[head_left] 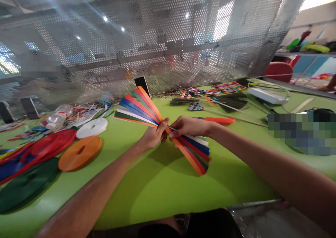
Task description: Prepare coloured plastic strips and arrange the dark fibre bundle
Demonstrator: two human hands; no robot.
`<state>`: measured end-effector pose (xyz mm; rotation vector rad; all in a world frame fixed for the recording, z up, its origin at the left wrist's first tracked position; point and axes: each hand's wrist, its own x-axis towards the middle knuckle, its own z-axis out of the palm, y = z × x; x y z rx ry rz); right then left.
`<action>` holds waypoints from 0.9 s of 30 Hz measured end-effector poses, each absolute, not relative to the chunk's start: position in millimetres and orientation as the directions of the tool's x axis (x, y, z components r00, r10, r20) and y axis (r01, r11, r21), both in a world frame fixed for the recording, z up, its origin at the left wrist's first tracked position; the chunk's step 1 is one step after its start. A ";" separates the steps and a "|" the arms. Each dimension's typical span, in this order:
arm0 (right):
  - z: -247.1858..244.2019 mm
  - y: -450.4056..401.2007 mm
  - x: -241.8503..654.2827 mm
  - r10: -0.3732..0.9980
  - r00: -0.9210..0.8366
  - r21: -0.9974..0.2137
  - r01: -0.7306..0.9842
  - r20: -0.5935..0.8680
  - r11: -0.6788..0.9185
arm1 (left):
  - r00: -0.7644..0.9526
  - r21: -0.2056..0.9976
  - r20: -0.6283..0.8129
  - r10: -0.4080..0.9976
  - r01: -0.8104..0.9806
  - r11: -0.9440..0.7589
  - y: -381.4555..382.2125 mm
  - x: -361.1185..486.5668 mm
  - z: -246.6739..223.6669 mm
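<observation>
A bundle of flat ribbon strips (145, 108) in orange, green, red, blue and white is gathered at its middle and fans out at both ends. My left hand (154, 134) pinches it just left of the middle, thumb on top. Close beside it, my right hand (183, 127) grips the same bundle with thumb and fingers pressed together. The lower fan of strips spreads out below my right hand, over the green table (147, 196). Behind my right wrist lies a tool with an orange handle (219, 120), partly hidden.
At left lie coils of white (91, 127), orange (80, 153), red (63, 141) and dark green (28, 185) ribbon. Woven colourful pieces (196, 106) on sticks lie at the back. A white power strip (267, 95) sits back right. A perforated metal screen (157, 48) rises behind.
</observation>
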<state>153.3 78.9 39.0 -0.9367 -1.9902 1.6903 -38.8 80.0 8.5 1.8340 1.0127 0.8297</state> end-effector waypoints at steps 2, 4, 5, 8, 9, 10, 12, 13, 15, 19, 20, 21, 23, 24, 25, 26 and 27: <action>39.8 78.0 152.5 0.689 -0.717 -0.966 0.239 -0.108 0.098 | 0.454 0.923 0.134 0.881 0.267 -0.278 79.0 -37.1 10.9; 40.5 77.1 152.2 0.676 -0.733 -0.966 0.218 -0.070 0.137 | 0.462 0.935 0.120 0.879 0.246 -0.257 77.4 -35.9 14.4; 40.6 76.7 152.1 0.670 -0.740 -0.966 0.210 -0.057 0.150 | 0.467 0.938 0.115 0.877 0.241 -0.251 76.7 -35.6 15.8; 40.0 75.9 151.5 0.693 -0.720 -0.954 0.229 -0.033 0.192 | 0.457 0.943 0.104 0.883 0.235 -0.233 75.9 -35.4 17.0; 39.6 75.8 151.0 0.709 -0.704 -0.945 0.250 -0.027 0.212 | 0.444 0.946 0.102 0.890 0.234 -0.225 76.1 -35.5 16.5; 39.3 75.6 150.5 0.724 -0.690 -0.932 0.275 -0.021 0.236 | 0.431 0.947 0.100 0.897 0.236 -0.219 76.4 -35.7 15.8; 39.0 75.2 149.3 0.739 -0.673 -0.903 0.324 -0.012 0.281 | 0.411 0.946 0.103 0.906 0.242 -0.217 77.6 -36.4 14.8; 39.1 75.0 148.7 0.743 -0.669 -0.891 0.342 -0.009 0.298 | 0.405 0.943 0.105 0.908 0.250 -0.221 78.4 -37.0 15.0; 40.0 74.3 148.2 0.741 -0.671 -0.889 0.351 -0.018 0.295 | 0.400 0.939 0.102 0.911 0.263 -0.221 80.1 -38.8 17.0; 41.5 74.2 150.7 0.698 -0.713 -0.959 0.238 -0.065 0.154 | 0.440 0.948 0.070 0.895 0.251 -0.197 83.9 -44.4 25.7; 41.4 74.6 151.7 0.689 -0.722 -0.971 0.207 -0.068 0.120 | 0.453 0.950 0.066 0.889 0.245 -0.195 84.7 -45.8 27.7; 41.2 75.1 152.7 0.687 -0.723 -0.977 0.187 -0.066 0.103 | 0.462 0.951 0.062 0.885 0.241 -0.193 85.4 -47.2 29.2; 40.6 76.1 153.9 0.694 -0.718 -0.977 0.179 -0.051 0.112 | 0.489 0.953 0.042 0.871 0.243 -0.182 86.4 -49.4 30.6; 40.5 76.4 154.0 0.696 -0.716 -0.974 0.186 -0.046 0.127 | 0.505 0.953 0.027 0.863 0.247 -0.174 86.6 -50.4 30.6; 40.6 76.6 153.8 0.698 -0.715 -0.970 0.195 -0.038 0.146 | 0.522 0.953 0.009 0.853 0.254 -0.166 86.7 -51.2 30.4; 40.8 76.6 153.4 0.699 -0.715 -0.966 0.200 -0.029 0.164 | 0.538 0.951 -0.008 0.843 0.264 -0.159 86.8 -52.1 30.0; 41.1 76.5 153.0 0.699 -0.714 -0.962 0.207 -0.023 0.179 | 0.553 0.948 -0.026 0.832 0.278 -0.155 86.9 -52.9 29.6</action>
